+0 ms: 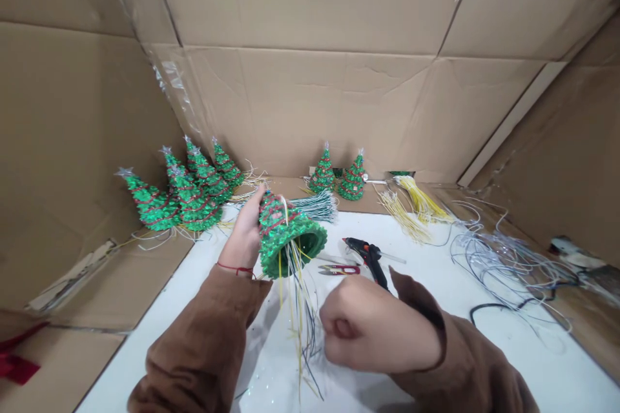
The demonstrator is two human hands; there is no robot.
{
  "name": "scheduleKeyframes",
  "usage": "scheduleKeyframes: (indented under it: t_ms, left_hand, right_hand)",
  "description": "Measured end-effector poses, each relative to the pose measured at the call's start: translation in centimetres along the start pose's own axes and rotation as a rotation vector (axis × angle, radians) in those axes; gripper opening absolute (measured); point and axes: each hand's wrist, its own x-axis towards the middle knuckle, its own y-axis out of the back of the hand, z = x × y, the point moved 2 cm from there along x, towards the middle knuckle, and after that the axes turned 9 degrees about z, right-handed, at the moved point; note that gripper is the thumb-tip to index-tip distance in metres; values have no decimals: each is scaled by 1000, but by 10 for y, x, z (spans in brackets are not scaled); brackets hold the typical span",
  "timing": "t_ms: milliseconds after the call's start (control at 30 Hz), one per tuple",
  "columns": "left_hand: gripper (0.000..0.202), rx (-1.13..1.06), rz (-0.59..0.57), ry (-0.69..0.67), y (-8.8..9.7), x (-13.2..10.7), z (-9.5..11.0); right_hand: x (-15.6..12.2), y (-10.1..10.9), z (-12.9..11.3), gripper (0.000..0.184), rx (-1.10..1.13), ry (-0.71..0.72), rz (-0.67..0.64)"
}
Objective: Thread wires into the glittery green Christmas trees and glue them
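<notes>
My left hand (245,232) is wrapped round a small green glitter Christmas tree (285,232), tipped so its open base faces me. A bunch of thin yellow and grey wires (300,310) hangs out of that base. My right hand (372,329) is closed in a fist just right of the hanging wires, pinching their lower ends. Both arms wear brown sleeves, and a red thread circles my left wrist.
A black glue gun (371,257) and small red-handled snips (339,269) lie on the white tabletop (436,284). Several finished trees (186,190) stand at the left, two more trees (339,177) at the back. Yellow wire bundles (416,203) and loose grey wires (504,258) lie right. Cardboard walls (310,110) enclose everything.
</notes>
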Motion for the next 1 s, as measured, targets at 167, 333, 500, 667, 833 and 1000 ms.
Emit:
scheduleKeyframes:
  t_ms: [167,333,500,667,833,1000]
  left_hand:
    - [39,46,-25,57,1,-7,4]
    - [41,4,-20,43,-5,-15,4]
    - [43,53,6,17,-7,-18,-1]
    - [42,103,11,-51,-10,-16,-16]
    - [42,179,-25,-65,-16,-16,-33]
    - [41,208,-36,-57,-18,-14,-41]
  right_hand:
    - [-13,-1,1,19,-166,137,-148]
    - [-19,10,5,26,-288,99,-234]
    - [-27,39,6,26,-147,15,-142]
    - [-16,45,8,10,143,-44,441]
    - [3,29,13,3,132,-17,574]
    - [7,30,17,8,41,23,545]
